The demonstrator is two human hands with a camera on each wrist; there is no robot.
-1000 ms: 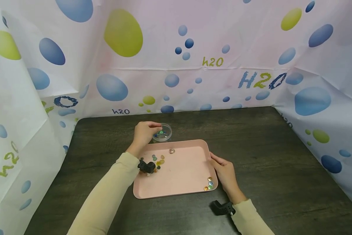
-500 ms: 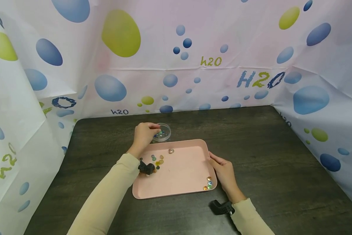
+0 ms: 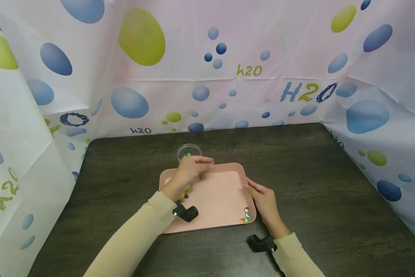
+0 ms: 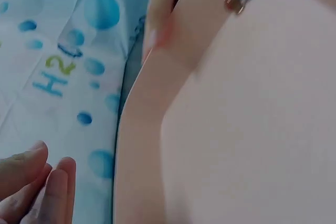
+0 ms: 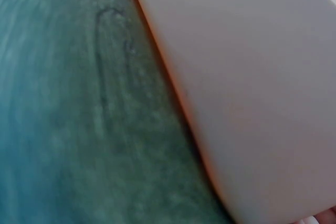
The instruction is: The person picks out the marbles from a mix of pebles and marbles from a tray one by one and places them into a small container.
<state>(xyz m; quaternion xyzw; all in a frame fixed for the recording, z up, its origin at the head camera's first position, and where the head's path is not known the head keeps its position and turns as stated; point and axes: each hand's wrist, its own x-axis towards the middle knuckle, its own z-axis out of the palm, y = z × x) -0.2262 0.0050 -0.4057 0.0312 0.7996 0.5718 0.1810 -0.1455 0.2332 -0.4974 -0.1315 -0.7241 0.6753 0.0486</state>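
My left hand [image 3: 190, 169] hovers over the back rim of a pink tray [image 3: 221, 204], fingers stretched to the right and slightly blurred. In the left wrist view, the thumb and fingers of that left hand [image 4: 50, 192] stand apart with nothing visible between them. My right hand [image 3: 267, 204] grips the tray's right rim, thumb on the inner side. Several glass pebbles [image 3: 247, 215] lie in the tray's front right corner. More yellow and dark pebbles [image 3: 188, 190] lie at the left, partly hidden by my left arm. A brownish pebble [image 3: 202, 177] sits just below my left fingers.
Behind the tray stands a round clear dish [image 3: 180, 149] with small green and dark pieces in it, partly covered by my left hand. The dark wooden table [image 3: 307, 173] reaches back to a white sheet [image 3: 228, 111] printed with blue and green drops.
My left hand has left the clear dish and moved right and toward me, over the tray's back rim; its fingers have straightened. The right hand keeps its grip on the tray.
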